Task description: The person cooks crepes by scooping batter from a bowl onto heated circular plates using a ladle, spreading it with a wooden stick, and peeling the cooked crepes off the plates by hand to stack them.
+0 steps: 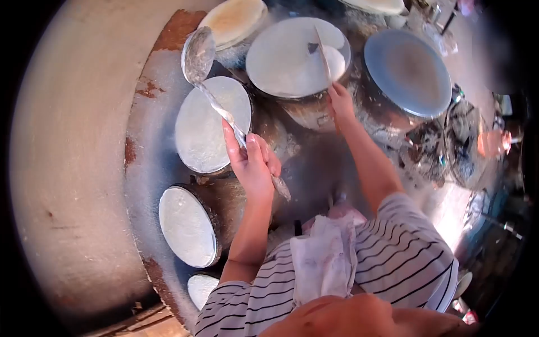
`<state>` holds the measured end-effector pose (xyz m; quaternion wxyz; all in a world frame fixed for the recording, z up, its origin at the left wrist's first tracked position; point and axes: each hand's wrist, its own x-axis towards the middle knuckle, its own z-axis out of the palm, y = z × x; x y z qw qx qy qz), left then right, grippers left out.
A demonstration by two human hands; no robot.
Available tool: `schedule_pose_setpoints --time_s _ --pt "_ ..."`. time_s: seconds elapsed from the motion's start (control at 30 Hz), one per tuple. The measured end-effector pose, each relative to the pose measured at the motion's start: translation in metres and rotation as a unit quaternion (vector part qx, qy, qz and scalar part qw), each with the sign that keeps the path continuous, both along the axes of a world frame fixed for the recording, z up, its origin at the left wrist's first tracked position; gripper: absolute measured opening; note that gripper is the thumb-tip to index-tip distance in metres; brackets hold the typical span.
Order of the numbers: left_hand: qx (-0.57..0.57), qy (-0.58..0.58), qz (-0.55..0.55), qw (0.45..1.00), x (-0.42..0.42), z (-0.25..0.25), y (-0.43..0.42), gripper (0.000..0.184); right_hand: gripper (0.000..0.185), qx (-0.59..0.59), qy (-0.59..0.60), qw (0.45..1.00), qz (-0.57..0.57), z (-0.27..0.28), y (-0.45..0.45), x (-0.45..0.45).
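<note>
My left hand [254, 165] is closed around the handle of a long metal ladle [199, 55], coated with white residue. The ladle's bowl is raised at the upper left, above the gap between two round white-topped pans. My right hand [341, 105] grips a long, thin, flat spatula [323, 56]. Its blade reaches over the far round pan [269, 67], whose top bears a thin white layer. Beside the blade lies a smooth white rounded piece [335, 63], perhaps batter or dough. A small dark patch shows in the layer left of the blade.
More white-topped round pans stand at the left [213, 126], lower left [188, 227] and top [234, 22]. A bluish round pan [408, 73] is at the right. A worn curved ledge [137, 151] borders the left side. An orange-pink container [494, 143] stands far right.
</note>
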<state>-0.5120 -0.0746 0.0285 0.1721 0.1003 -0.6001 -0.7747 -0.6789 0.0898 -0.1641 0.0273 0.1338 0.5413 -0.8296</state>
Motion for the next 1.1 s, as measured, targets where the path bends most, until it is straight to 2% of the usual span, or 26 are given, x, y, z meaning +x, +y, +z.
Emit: schedule_pose_setpoints --time_s 0.03,0.13,0.23,0.27,0.4,0.47,0.5,0.6,0.7,0.8,0.9,0.93,0.97,1.0,1.07,1.1 --pt "0.002 -0.005 -0.003 1.0 0.004 -0.003 0.0 0.058 0.028 0.001 -0.01 1.0 -0.014 0.001 -0.005 0.0" --pt "0.0 0.013 -0.019 1.0 -0.005 -0.009 -0.007 0.06 0.029 0.195 -0.035 0.961 0.191 0.023 0.014 0.076" --pt "0.001 0.001 -0.035 0.999 -0.012 -0.017 0.001 0.061 0.03 0.146 -0.131 0.974 0.111 0.005 0.079 0.093" --pt "0.002 -0.01 -0.044 0.999 -0.018 -0.018 0.007 0.06 0.031 0.137 -0.081 0.98 0.12 0.008 0.095 0.08" --pt "0.011 -0.016 -0.08 0.997 -0.06 -0.018 0.048 0.055 0.03 0.141 -0.062 0.983 0.096 0.023 0.108 -0.025" --pt "0.01 -0.003 -0.085 0.996 -0.085 -0.021 0.071 0.056 0.029 0.302 0.03 0.942 0.143 0.02 0.111 -0.056" --pt "0.005 -0.007 -0.088 0.996 -0.097 -0.018 0.082 0.057 0.028 0.339 0.053 0.92 0.191 0.036 0.116 -0.04" --pt "-0.002 -0.04 -0.084 0.996 -0.119 -0.015 0.099 0.057 0.027 0.285 -0.074 0.907 0.3 0.036 0.169 0.014" --pt "-0.032 -0.038 -0.069 0.996 -0.145 -0.019 0.12 0.054 0.027 0.418 0.089 0.886 0.179 0.022 0.189 -0.049" --pt "-0.032 -0.04 -0.072 0.996 -0.171 -0.023 0.147 0.055 0.032 0.603 0.267 0.74 0.13 0.008 0.153 -0.132" --pt "-0.021 -0.083 -0.082 0.993 -0.182 -0.018 0.147 0.055 0.037 0.58 0.228 0.774 0.114 0.052 0.151 -0.097" --pt "-0.019 -0.098 -0.084 0.991 -0.182 -0.016 0.142 0.055 0.038 0.602 0.122 0.778 0.128 0.068 0.166 -0.085" --pt "-0.035 -0.131 -0.1 0.986 -0.187 -0.009 0.137 0.053 0.038 0.608 0.098 0.775 0.139 0.054 0.181 -0.081" --pt "0.0 -0.146 -0.103 0.984 -0.196 -0.015 0.135 0.053 0.038 0.614 0.072 0.774 0.139 0.041 0.188 -0.077" --pt "0.07 -0.163 -0.129 0.976 -0.223 -0.035 0.139 0.053 0.036 0.607 0.144 0.77 0.133 0.019 0.166 -0.074" --pt "0.118 -0.167 -0.108 0.973 -0.233 -0.038 0.147 0.04 0.035 0.629 0.193 0.744 0.118 0.016 0.157 -0.083"
